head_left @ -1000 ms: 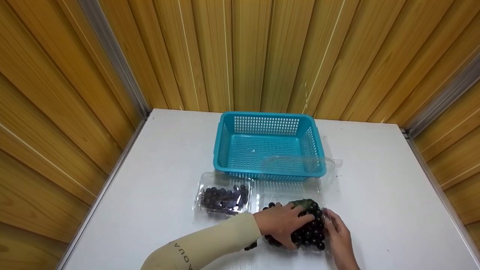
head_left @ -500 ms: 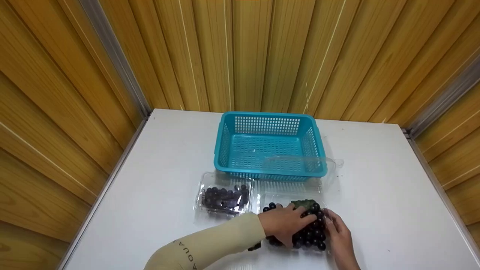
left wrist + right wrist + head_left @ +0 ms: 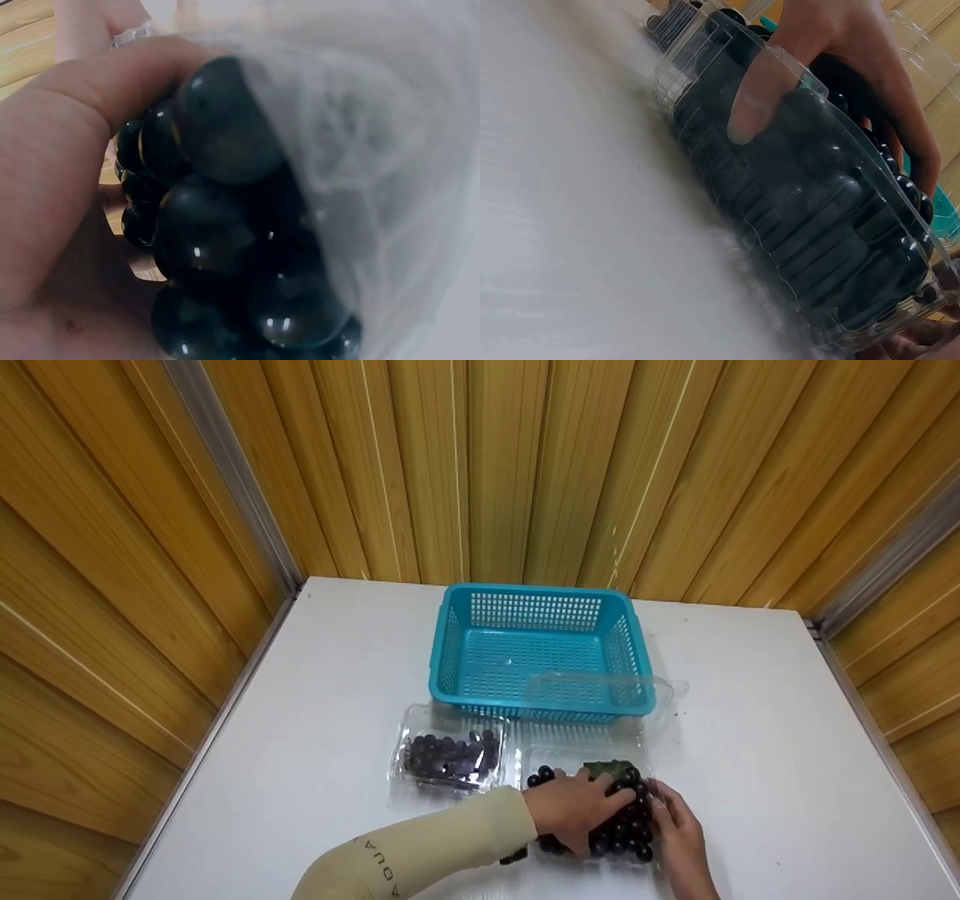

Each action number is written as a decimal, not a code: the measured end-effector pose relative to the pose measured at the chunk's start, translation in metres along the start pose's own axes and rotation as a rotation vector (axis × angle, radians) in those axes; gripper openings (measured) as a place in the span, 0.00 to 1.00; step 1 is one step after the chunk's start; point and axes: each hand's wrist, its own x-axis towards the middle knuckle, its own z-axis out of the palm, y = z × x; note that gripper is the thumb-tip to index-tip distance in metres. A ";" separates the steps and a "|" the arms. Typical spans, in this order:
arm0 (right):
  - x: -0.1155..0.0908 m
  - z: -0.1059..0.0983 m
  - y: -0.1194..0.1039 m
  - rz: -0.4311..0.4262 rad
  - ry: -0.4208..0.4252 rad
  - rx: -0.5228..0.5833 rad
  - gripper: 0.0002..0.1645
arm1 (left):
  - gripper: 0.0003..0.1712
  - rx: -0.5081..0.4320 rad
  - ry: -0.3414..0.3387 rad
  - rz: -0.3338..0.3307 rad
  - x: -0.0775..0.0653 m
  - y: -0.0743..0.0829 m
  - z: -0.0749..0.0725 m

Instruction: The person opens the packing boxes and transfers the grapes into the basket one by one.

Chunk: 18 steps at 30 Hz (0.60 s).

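Observation:
My left hand [image 3: 574,810] spreads over a bunch of dark grapes [image 3: 619,832] sitting in an open clear plastic clamshell box. In the left wrist view, its thumb and fingers curve round the grapes [image 3: 210,232]. The right wrist view shows the left thumb [image 3: 754,112] tucked inside the wall of the plastic box [image 3: 810,247], with the fingers arched over the fruit. My right hand [image 3: 679,832] holds the box's right side. A green patch [image 3: 611,767] shows at the back of the bunch. Loose translucent film [image 3: 360,112] covers part of the left wrist view.
Behind the boxes stands a teal plastic basket [image 3: 442,660] with the clear raised lid [image 3: 600,680] overlapping its front. To the left is a second clear box with dark grapes [image 3: 450,757]. Wood-patterned walls [image 3: 495,472] surround the white table [image 3: 337,660].
My left hand and sleeve have shifted slightly to the right over the grapes. The right hand stays at the box's side; basket and second box keep their places.

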 end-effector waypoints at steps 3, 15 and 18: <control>0.000 -0.001 0.000 -0.001 -0.001 -0.001 0.36 | 0.58 -0.003 0.000 -0.003 -0.001 0.000 0.000; -0.002 0.000 0.001 -0.008 0.006 -0.002 0.34 | 0.55 0.017 0.052 0.019 0.001 -0.001 0.003; -0.002 0.000 0.000 -0.002 0.004 -0.006 0.34 | 0.55 0.024 0.064 0.016 0.002 -0.001 0.002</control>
